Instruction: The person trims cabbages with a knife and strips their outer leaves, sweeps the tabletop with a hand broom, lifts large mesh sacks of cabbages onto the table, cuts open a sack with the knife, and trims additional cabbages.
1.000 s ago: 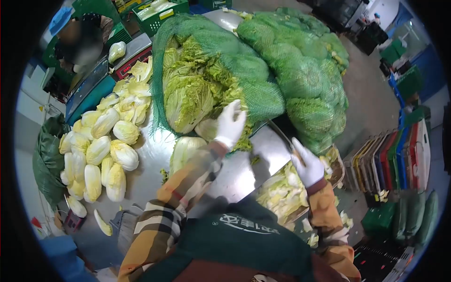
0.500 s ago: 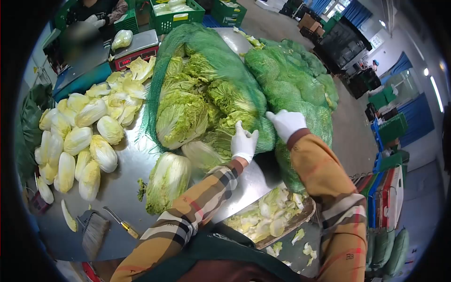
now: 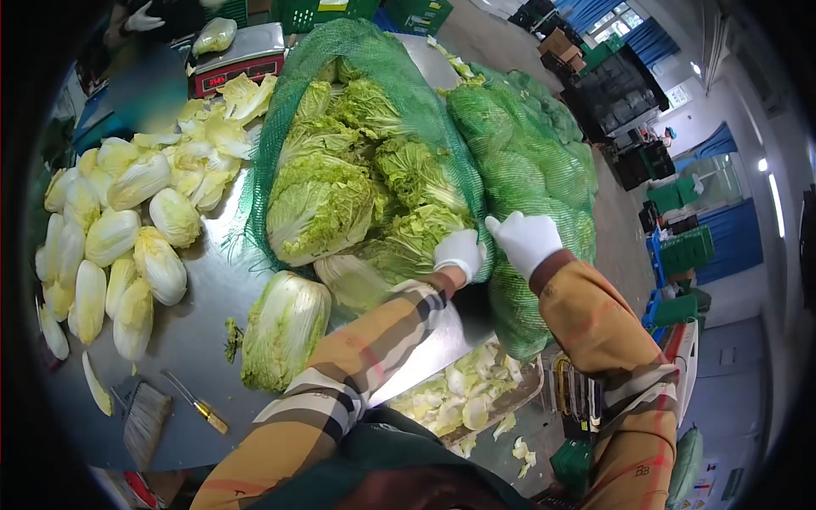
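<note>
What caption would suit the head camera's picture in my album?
Gloved left hand and right hand at an open net bag of leafy cabbages, paler heads nearby.

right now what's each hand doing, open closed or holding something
Left hand: partly curled at the open net bag; grip cannot be told.
Right hand: curled in front of the other net bag; grip cannot be told.

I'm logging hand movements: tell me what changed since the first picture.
The right hand moved forward from beside the scrap tray toward the full net bag, seemingly without its earlier tool; the left hand shifted right along the mouth of the open net bag. The trimmed cabbages and scale stayed put.
</note>
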Demonstrator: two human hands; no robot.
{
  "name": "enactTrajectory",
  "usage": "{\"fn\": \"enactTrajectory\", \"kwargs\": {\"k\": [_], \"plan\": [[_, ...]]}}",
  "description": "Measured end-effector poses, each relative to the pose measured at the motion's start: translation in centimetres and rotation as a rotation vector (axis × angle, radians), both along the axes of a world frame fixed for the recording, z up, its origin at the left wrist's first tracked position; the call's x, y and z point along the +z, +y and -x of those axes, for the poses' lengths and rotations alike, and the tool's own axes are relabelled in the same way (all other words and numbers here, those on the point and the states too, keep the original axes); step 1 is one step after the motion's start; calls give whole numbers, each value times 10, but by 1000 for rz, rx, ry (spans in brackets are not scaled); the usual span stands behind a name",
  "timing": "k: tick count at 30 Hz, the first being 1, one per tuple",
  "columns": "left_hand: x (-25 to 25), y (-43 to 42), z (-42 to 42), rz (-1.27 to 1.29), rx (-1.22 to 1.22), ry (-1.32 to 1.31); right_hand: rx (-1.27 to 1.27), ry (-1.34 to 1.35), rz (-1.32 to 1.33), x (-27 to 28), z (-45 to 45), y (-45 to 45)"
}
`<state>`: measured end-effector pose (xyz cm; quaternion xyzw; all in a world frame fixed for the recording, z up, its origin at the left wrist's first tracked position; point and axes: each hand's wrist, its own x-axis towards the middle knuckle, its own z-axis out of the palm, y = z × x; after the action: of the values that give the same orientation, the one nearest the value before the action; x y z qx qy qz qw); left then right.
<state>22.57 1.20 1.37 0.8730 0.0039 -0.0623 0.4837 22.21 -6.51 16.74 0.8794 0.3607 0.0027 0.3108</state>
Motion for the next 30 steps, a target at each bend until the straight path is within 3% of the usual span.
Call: {"fn": "enactTrajectory", "kwargs": {"k": [4, 12, 17, 27, 29, 30], "plan": [[-3, 11, 16, 18, -71, -130, 54, -13, 32, -2, 3, -8], [-15, 14, 19, -74, -273, -332, -333, 24, 207, -51, -57, -2], [-36, 3, 27, -178, -413, -435, -251, -1, 36, -25, -40, -24], [-61, -14, 65, 11, -268, -356, -392, -28, -46, -17, 22, -36], [-39, 7, 82, 32, -316, -292, -463, -29, -77, -9, 35, -48], [-23, 25, 86, -8, -248, -433, -473, -30, -106, -7, 39, -52]]}}
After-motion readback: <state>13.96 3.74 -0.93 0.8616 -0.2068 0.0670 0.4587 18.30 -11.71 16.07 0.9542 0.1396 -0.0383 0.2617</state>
